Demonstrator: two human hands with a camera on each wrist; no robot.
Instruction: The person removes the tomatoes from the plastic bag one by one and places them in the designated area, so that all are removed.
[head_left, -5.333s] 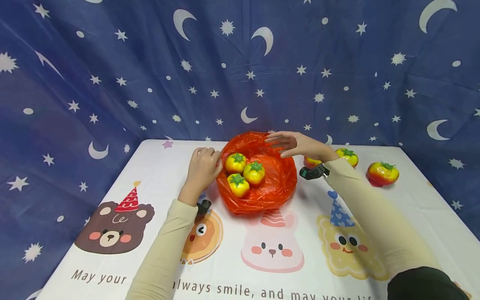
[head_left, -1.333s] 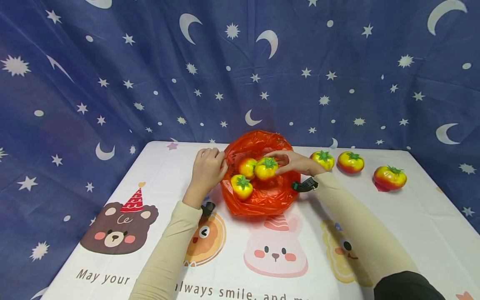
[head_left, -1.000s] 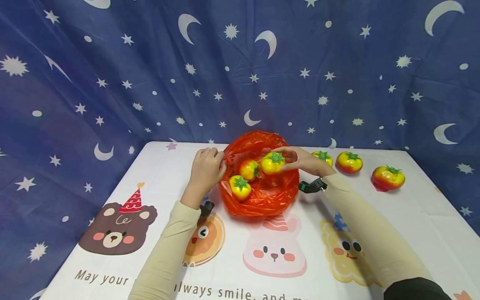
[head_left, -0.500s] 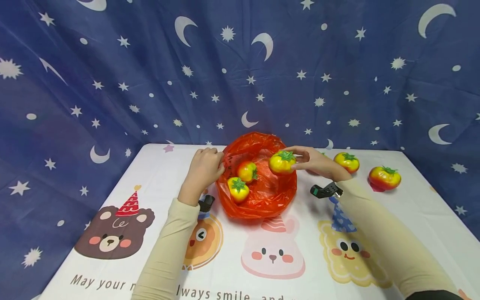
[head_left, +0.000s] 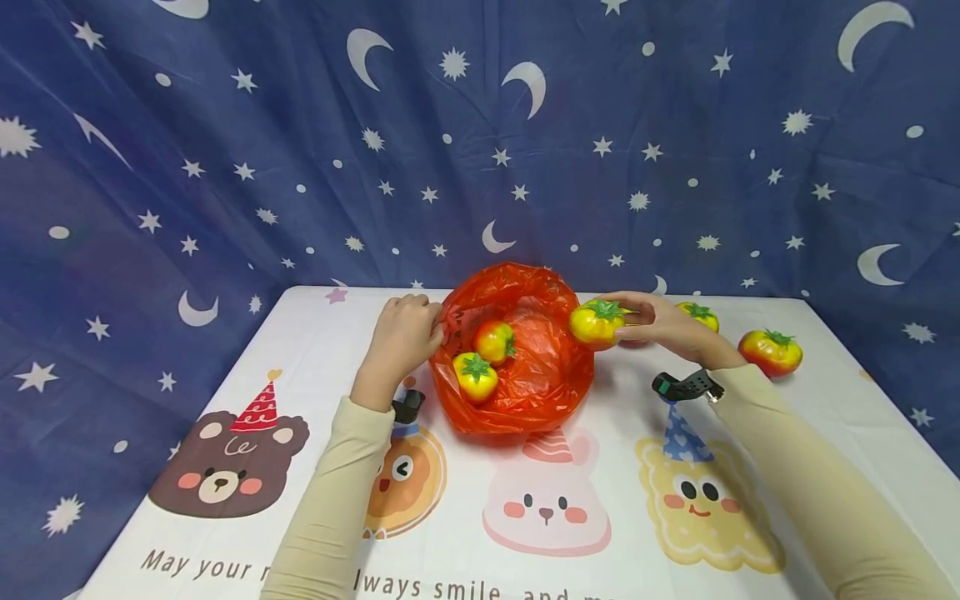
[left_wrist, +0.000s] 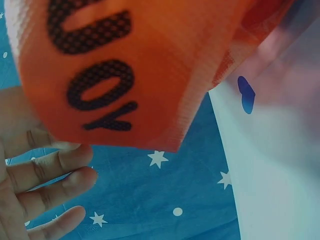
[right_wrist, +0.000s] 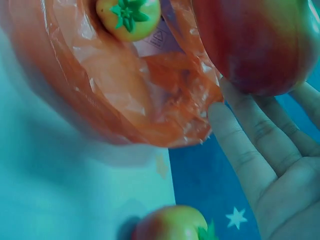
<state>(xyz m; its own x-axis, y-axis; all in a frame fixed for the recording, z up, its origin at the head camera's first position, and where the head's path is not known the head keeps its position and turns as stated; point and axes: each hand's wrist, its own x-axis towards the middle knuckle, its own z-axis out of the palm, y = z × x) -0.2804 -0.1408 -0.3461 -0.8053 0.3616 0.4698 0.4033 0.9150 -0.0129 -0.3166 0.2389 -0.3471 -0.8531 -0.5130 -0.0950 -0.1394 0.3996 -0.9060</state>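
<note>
A red plastic bag (head_left: 536, 375) stands with its mouth wide on the table. Two yellow-red toy tomatoes with green leaves lie inside: one tomato (head_left: 476, 379) near the front left, another tomato (head_left: 493, 342) tipped on its side behind it. My left hand (head_left: 405, 337) grips the bag's left rim; in the left wrist view the bag's printed side (left_wrist: 125, 100) hangs by the fingers (left_wrist: 50, 170). My right hand (head_left: 667, 325) holds a third tomato (head_left: 596, 324) by its side, above the bag's right rim. In the right wrist view that tomato (right_wrist: 260, 45) shows its red underside.
On the table to the right, a tomato (head_left: 770, 353) sits near the edge and another (head_left: 699, 313) lies partly behind my right hand. One more, mostly hidden, shows red (head_left: 636, 335) below that hand. A blue star-patterned curtain (head_left: 480, 167) hangs behind the white tablecloth (head_left: 450, 567).
My right hand, empty over the bag at first, has taken hold of one of the three tomatoes in it, lifted it and carried it right to the rim. The left hand keeps its place.
</note>
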